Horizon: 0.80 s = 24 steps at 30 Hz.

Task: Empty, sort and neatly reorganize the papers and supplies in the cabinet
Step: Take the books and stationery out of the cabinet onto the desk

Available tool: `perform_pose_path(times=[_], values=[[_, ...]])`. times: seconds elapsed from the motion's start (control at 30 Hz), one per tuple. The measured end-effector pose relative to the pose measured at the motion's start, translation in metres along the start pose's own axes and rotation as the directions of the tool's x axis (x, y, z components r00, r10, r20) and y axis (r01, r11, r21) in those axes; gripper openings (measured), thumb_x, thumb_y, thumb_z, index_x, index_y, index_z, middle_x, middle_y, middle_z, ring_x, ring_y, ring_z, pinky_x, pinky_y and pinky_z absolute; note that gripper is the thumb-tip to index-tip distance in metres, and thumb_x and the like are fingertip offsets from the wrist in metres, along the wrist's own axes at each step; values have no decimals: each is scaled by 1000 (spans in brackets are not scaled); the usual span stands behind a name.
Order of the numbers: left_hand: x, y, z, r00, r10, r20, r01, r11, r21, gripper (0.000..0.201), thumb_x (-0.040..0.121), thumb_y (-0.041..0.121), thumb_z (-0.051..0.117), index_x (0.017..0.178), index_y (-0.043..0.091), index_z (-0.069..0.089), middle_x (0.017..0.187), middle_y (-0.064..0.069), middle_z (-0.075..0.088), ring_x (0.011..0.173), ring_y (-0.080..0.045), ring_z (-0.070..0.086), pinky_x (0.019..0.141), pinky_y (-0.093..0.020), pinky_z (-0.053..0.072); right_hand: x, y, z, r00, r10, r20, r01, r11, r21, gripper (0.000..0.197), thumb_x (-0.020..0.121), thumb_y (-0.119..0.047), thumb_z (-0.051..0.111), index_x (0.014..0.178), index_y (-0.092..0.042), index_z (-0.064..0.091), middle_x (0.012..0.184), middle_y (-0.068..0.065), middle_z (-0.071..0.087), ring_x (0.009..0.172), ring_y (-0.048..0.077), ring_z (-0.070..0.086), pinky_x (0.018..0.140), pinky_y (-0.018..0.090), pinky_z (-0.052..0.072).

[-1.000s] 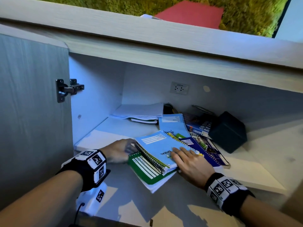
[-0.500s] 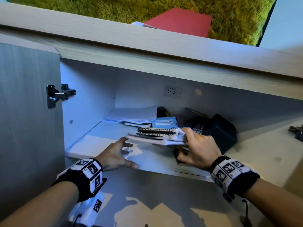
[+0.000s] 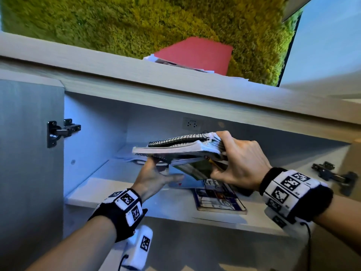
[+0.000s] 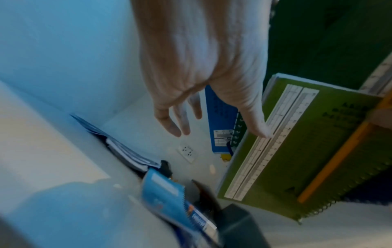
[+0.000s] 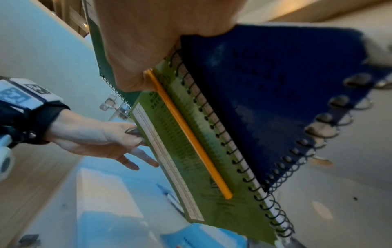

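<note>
My right hand [image 3: 237,161] grips a stack of spiral notebooks [image 3: 181,148] by its right end and holds it above the cabinet shelf [image 3: 175,208]. From below, the stack shows a green notebook [image 5: 191,151], a dark blue one [image 5: 275,94] and an orange pencil [image 5: 186,132] pressed against the green cover. My left hand [image 3: 156,177] is open under the stack's left part, its thumb touching the green notebook [image 4: 297,151]. A dark blue printed book [image 3: 216,198] lies on the shelf below.
Loose white papers [image 4: 127,154], a light blue notebook [image 4: 167,194] and a black box [image 4: 239,224] remain inside the cabinet. The left door [image 3: 29,153] stands open with its hinge [image 3: 60,132]. A red folder [image 3: 197,53] lies on the cabinet top.
My right hand has lifted the notebook stack off the shelf and raised it. My left hand moved from the shelf edge to under the stack.
</note>
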<state>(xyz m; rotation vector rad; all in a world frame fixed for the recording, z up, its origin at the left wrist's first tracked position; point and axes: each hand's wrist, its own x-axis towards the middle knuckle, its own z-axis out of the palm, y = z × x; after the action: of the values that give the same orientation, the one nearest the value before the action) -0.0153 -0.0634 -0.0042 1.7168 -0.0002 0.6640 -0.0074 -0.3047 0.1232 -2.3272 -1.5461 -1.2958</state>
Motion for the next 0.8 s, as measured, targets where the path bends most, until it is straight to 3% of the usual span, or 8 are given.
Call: perform_pose_path(times=[0.1,0.17,0.23,0.37,0.47,0.57,0.67,0.8], values=[[6,39,4,989,132,-61,-139,982,-127,71,61,16,93,121,4,58,115,-6,71,110,-22,66,93,-33,55,8,2,-29,998,9,-66,-10,1000,-3,65,66,-64,49,108,-16,39,70,1,67,54,31,63,39,27,41],[6,64,6,967,211,-143,-236,952,-195,71,61,7,91,122,4,54,115,-8,70,110,-22,66,92,-37,56,13,4,-46,993,36,-111,-38,999,-16,63,63,-62,50,106,-18,35,70,2,67,57,34,63,41,30,44],[5,88,6,939,274,-209,-315,928,-200,75,59,11,93,123,11,52,116,-3,69,109,-20,66,90,-39,56,20,7,-67,988,54,-144,-54,999,4,65,61,-58,53,108,-17,35,73,1,67,63,33,65,47,34,48],[0,135,-4,890,388,-238,-428,891,-148,74,55,26,96,116,16,56,104,-1,73,97,-23,70,78,-41,59,36,11,-114,981,46,-186,-35,997,64,62,59,-57,56,103,-21,31,78,-7,63,69,26,67,51,30,45],[1,175,-13,836,473,-279,-503,863,-44,72,50,44,96,108,20,60,97,0,74,88,-23,72,76,-50,58,55,18,-144,972,44,-229,-20,994,108,65,60,-56,58,105,-18,31,91,-1,68,75,28,68,56,41,53],[11,224,-26,776,537,-330,-554,831,49,78,43,58,94,105,23,60,95,5,74,89,-17,71,79,-46,57,77,27,-177,953,57,-296,-6,986,169,70,63,-56,63,112,-14,34,103,1,67,79,25,67,62,46,56],[24,273,-41,722,600,-344,-586,795,157,83,41,66,90,106,25,59,96,8,73,89,-12,70,79,-42,57,98,31,-210,929,72,-363,10,975,220,74,66,-54,67,118,-13,34,109,-5,63,82,17,65,66,41,58],[37,333,-55,665,675,-320,-634,737,235,85,44,62,91,111,23,57,99,12,72,91,1,68,84,-33,58,124,37,-243,899,45,-436,28,987,161,76,69,-50,69,122,-9,33,113,-6,63,89,16,66,76,42,58]])
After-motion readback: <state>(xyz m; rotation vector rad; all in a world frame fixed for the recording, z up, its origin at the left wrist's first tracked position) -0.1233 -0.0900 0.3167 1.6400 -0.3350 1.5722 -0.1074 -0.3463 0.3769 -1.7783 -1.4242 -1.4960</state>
